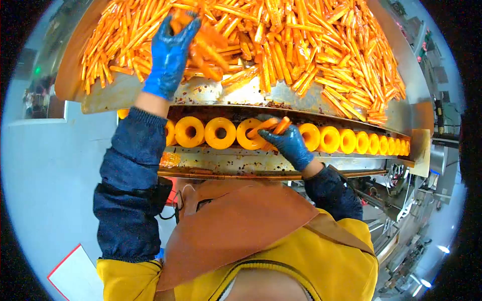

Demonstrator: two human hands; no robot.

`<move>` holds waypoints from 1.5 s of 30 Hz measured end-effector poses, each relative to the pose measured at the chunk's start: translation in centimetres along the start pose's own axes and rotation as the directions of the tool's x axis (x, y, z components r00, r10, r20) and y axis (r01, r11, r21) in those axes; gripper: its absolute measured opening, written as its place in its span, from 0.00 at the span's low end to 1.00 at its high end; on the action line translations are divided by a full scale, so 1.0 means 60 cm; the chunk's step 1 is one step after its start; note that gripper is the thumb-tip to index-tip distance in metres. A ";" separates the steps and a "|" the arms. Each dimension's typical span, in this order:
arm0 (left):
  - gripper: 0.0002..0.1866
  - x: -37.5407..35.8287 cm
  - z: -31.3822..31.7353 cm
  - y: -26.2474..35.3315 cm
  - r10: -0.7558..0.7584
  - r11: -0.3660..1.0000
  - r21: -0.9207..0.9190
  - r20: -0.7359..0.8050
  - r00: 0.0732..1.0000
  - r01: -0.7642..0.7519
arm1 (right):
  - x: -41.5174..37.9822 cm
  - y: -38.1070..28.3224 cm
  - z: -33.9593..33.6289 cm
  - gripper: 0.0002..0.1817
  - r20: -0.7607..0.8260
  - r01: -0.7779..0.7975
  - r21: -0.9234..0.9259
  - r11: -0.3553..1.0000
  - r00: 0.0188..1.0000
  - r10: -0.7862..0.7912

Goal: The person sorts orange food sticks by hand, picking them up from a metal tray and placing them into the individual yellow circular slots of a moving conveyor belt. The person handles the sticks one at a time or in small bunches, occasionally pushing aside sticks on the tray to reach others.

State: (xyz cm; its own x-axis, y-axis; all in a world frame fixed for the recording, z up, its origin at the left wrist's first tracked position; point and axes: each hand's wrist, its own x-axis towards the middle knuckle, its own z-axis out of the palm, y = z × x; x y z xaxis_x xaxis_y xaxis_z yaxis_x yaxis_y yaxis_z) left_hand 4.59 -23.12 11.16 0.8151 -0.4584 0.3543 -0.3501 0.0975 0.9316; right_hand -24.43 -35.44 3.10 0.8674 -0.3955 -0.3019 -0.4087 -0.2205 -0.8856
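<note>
My left hand (170,62), in a blue glove, is at the near left edge of a heap of glossy orange food sticks (281,45). Its fingers curl around a bunch of these sticks (208,47), which is smeared by motion. My right hand (290,146), in a darker wet-looking glove, is closed on a few orange sticks (282,125) above a row of round orange cups with centre holes. One stick points into the hole of the cup (244,140) just left of that hand. The right fingertips are partly hidden by the sticks.
A metal tray (100,100) with raised sides bears the heap. More ring-shaped cups (221,133) run left and right along its near edge. A stained metal ledge (226,163) lies between the cups and my body. Machinery (396,190) stands at the right.
</note>
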 end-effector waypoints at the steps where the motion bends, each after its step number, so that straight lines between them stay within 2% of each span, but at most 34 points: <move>1: 0.16 -0.020 -0.017 -0.010 -0.085 0.994 -0.067 -0.028 0.996 0.083 | -0.006 -0.011 0.004 0.11 -0.041 0.075 -0.051 0.996 0.996 -0.077; 2: 0.15 -0.038 -0.031 -0.029 -0.168 0.978 -0.136 -0.046 0.985 0.161 | -0.011 -0.021 0.010 0.11 -0.082 0.147 -0.102 0.984 0.984 -0.156; 3: 0.16 -0.053 -0.043 -0.066 -0.208 0.963 -0.196 -0.093 0.974 0.187 | -0.014 -0.022 0.013 0.11 -0.084 0.149 -0.106 0.983 0.984 -0.159; 4: 0.16 -0.062 -0.059 -0.102 -0.209 0.962 -0.203 -0.124 0.970 0.181 | -0.012 -0.021 0.012 0.12 -0.074 0.099 0.033 0.995 0.993 -0.096; 5: 0.16 -0.065 -0.070 -0.129 -0.299 0.921 -0.303 -0.146 0.943 0.245 | -0.010 -0.018 0.015 0.13 -0.051 0.039 0.168 0.985 0.998 -0.031; 6: 0.16 -0.068 -0.073 -0.130 -0.394 0.863 -0.403 -0.158 0.905 0.305 | -0.008 -0.013 0.026 0.13 -0.049 0.034 0.157 0.987 0.998 -0.026; 8: 0.16 -0.073 -0.074 -0.137 -0.400 0.855 -0.421 -0.164 0.902 0.302 | 0.016 -0.003 0.052 0.12 -0.042 0.129 0.239 0.962 0.992 -0.122; 9: 0.16 -0.072 -0.073 -0.135 -0.408 0.850 -0.428 -0.167 0.898 0.307 | 0.035 -0.004 0.068 0.10 -0.023 0.214 0.140 0.967 0.977 -0.213; 10: 0.16 -0.070 -0.079 -0.146 -0.325 0.913 -0.309 -0.157 0.932 0.266 | 0.041 -0.021 0.087 0.08 -0.027 0.156 0.156 0.975 0.988 -0.154; 11: 0.16 -0.068 -0.079 -0.153 -0.353 0.890 -0.362 -0.165 0.921 0.277 | 0.051 -0.016 0.092 0.10 -0.018 0.259 -0.083 0.962 0.965 -0.261; 12: 0.15 -0.067 -0.076 -0.155 -0.387 0.862 -0.416 -0.166 0.907 0.291 | 0.057 -0.010 0.092 0.11 0.016 0.340 -0.317 0.885 0.935 -0.353; 13: 0.15 -0.058 -0.077 -0.160 -0.401 0.849 -0.437 -0.165 0.901 0.298 | 0.058 -0.013 0.094 0.12 0.011 0.289 -0.444 0.848 0.948 -0.317; 16: 0.15 -0.073 -0.087 -0.161 -0.375 0.835 -0.469 -0.101 0.921 0.289 | 0.051 -0.062 0.079 0.11 0.056 0.162 -0.484 0.860 0.986 -0.154; 17: 0.14 -0.074 -0.088 -0.154 -0.374 0.866 -0.403 -0.127 0.919 0.296 | 0.049 -0.074 0.070 0.12 0.100 0.089 -0.503 0.860 0.994 -0.045; 18: 0.14 -0.075 -0.086 -0.149 -0.365 0.894 -0.334 -0.151 0.919 0.300 | 0.043 -0.061 0.065 0.12 0.086 0.069 -0.523 0.849 0.996 -0.028; 20: 0.14 -0.077 -0.084 -0.149 -0.401 0.841 -0.439 -0.112 0.909 0.316 | 0.028 -0.014 0.060 0.15 0.127 0.245 -0.571 0.784 0.969 -0.210; 21: 0.14 -0.077 -0.083 -0.148 -0.408 0.829 -0.468 -0.132 0.904 0.306 | 0.029 -0.050 0.060 0.16 0.177 0.234 -0.644 0.729 0.972 -0.155; 22: 0.14 -0.078 -0.084 -0.149 -0.415 0.818 -0.492 -0.150 0.897 0.297 | 0.026 -0.067 0.052 0.16 0.160 0.220 -0.647 0.729 0.975 -0.152; 24: 0.13 -0.079 -0.088 -0.148 -0.391 0.812 -0.510 -0.116 0.913 0.283 | 0.025 -0.086 0.031 0.15 -0.017 0.066 -0.397 0.915 0.997 -0.079; 25: 0.13 -0.078 -0.088 -0.138 -0.371 0.853 -0.442 -0.135 0.919 0.279 | 0.023 -0.035 -0.011 0.16 -0.135 0.141 -0.532 0.835 0.959 -0.248; 26: 0.13 -0.077 -0.088 -0.127 -0.348 0.888 -0.370 -0.155 0.924 0.272 | 0.028 -0.043 -0.061 0.16 -0.185 0.170 -0.627 0.760 0.915 -0.358; 27: 0.13 -0.080 -0.089 -0.116 -0.324 0.905 -0.343 -0.174 0.930 0.251 | 0.026 -0.035 -0.112 0.14 -0.357 -0.027 -0.678 0.734 0.885 -0.298; 28: 0.13 -0.081 -0.090 -0.107 -0.319 0.907 -0.338 -0.168 0.933 0.249 | 0.026 -0.042 -0.162 0.13 -0.371 -0.158 -0.859 0.486 0.847 -0.381; 29: 0.13 -0.081 -0.091 -0.099 -0.355 0.885 -0.381 -0.176 0.918 0.268 | 0.026 -0.026 -0.215 0.14 -0.434 -0.362 -0.881 0.304 0.873 -0.220; 30: 0.13 -0.082 -0.094 -0.089 -0.389 0.860 -0.422 -0.183 0.903 0.285 | 0.024 0.000 -0.263 0.14 -0.518 -0.513 -0.854 0.080 0.852 -0.067; 32: 0.12 -0.087 -0.096 -0.067 -0.363 0.872 -0.410 -0.177 0.915 0.267 | 0.026 0.067 -0.328 0.24 -0.444 -0.450 -0.863 0.230 0.892 0.078; 33: 0.13 -0.093 -0.096 -0.051 -0.412 0.828 -0.480 -0.166 0.896 0.291 | 0.032 0.062 -0.331 0.23 -0.389 -0.376 -0.898 0.230 0.921 -0.014; 34: 0.13 -0.099 -0.097 -0.035 -0.458 0.777 -0.545 -0.149 0.876 0.314 | 0.031 0.055 -0.334 0.23 -0.388 -0.372 -0.895 0.246 0.921 -0.019; 36: 0.16 -0.113 -0.106 -0.012 -0.429 0.816 -0.489 -0.150 0.891 0.310 | 0.028 0.033 -0.342 0.20 -0.340 -0.350 -0.898 0.267 0.937 0.086; 38: 0.18 -0.129 -0.114 -0.004 -0.435 0.841 -0.418 -0.143 0.889 0.344 | 0.019 0.056 -0.369 0.20 -0.321 -0.319 -0.900 0.299 0.946 0.044; 40: 0.20 -0.138 -0.116 0.002 -0.440 0.853 -0.377 -0.144 0.886 0.362 | 0.012 0.041 -0.365 0.21 -0.420 -0.414 -0.837 0.359 0.905 0.064; 42: 0.20 -0.151 -0.115 0.009 -0.457 0.838 -0.403 -0.152 0.876 0.367 | 0.022 0.045 -0.348 0.23 -0.283 -0.157 -0.869 0.469 0.936 -0.209; 44: 0.20 -0.163 -0.109 0.021 -0.479 0.842 -0.344 -0.123 0.869 0.416 | 0.063 0.097 -0.331 0.23 -0.209 -0.141 -0.932 0.334 0.961 -0.179; 45: 0.20 -0.169 -0.100 0.030 -0.467 0.854 -0.319 -0.124 0.875 0.411 | 0.084 0.096 -0.325 0.22 -0.243 -0.189 -0.926 0.328 0.961 -0.132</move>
State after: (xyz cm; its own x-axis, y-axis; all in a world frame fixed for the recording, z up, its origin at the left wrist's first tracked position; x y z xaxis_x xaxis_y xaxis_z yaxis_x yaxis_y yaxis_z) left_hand -1.52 -12.99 9.75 0.9341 -0.3378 -0.1154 0.1832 0.1763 0.9672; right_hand -27.98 -56.06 3.34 0.8188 -0.5673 -0.0877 -0.5602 -0.8231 0.0933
